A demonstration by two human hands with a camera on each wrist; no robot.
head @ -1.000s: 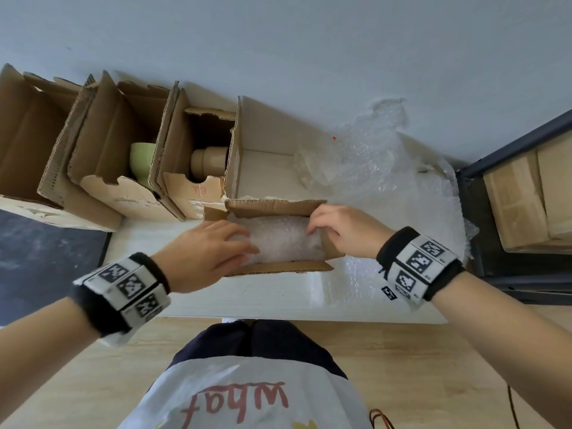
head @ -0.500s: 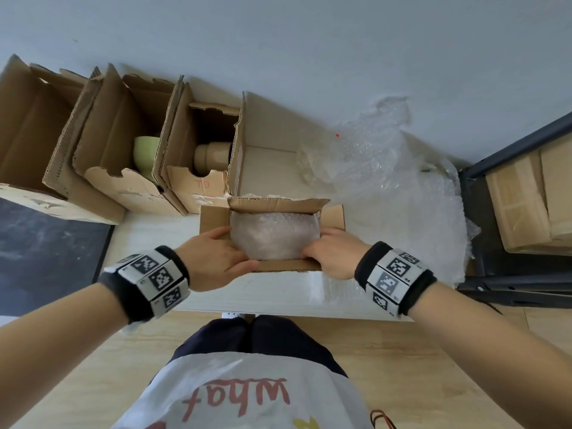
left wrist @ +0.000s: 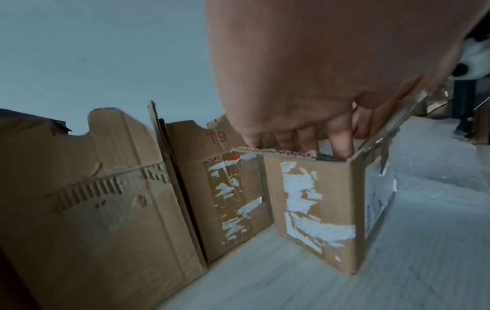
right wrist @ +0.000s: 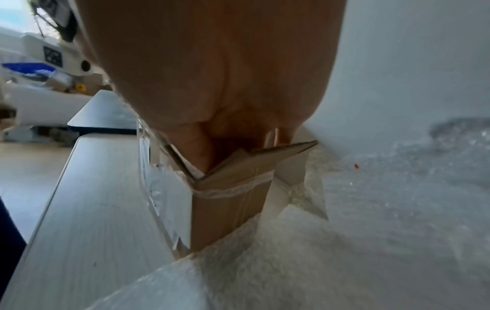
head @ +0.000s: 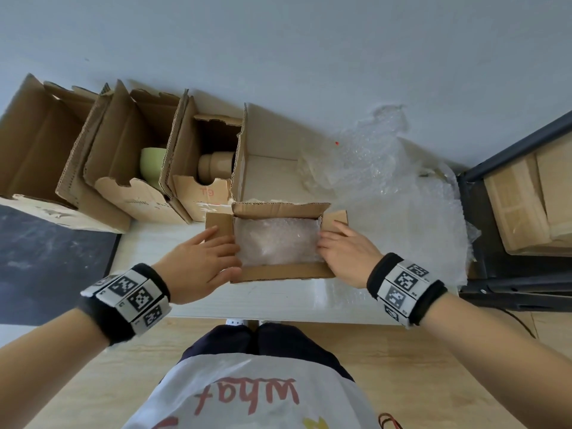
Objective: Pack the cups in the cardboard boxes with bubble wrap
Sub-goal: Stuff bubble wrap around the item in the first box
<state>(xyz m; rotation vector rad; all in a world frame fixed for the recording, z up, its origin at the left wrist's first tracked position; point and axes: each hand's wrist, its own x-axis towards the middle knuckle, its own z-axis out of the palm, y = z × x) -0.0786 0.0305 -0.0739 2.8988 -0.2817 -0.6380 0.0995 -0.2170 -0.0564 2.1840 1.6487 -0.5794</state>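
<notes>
A small open cardboard box [head: 284, 272] stands on the white table [head: 278, 301] in front of me, with a bubble-wrapped bundle [head: 275, 239] filling its inside. My left hand [head: 210, 255] lies on the box's left flap with straight fingers [left wrist: 342, 138] reaching over the rim. My right hand [head: 337, 249] grips the box [right wrist: 228, 209] at its right rim, fingers curled over the edge by the right flap. A green cup [head: 151, 164] and a beige cup [head: 215, 165] sit in two open boxes behind.
A row of larger open cardboard boxes [head: 123, 168] lines the wall at the left. Loose sheets of bubble wrap [head: 387, 187] cover the table's right side. A dark shelf [head: 510, 274] with boxes stands at the far right.
Both hands have left the top of the bubble-wrapped bundle and moved out to the box's left and right flaps. The bundle now lies uncovered inside the box.
</notes>
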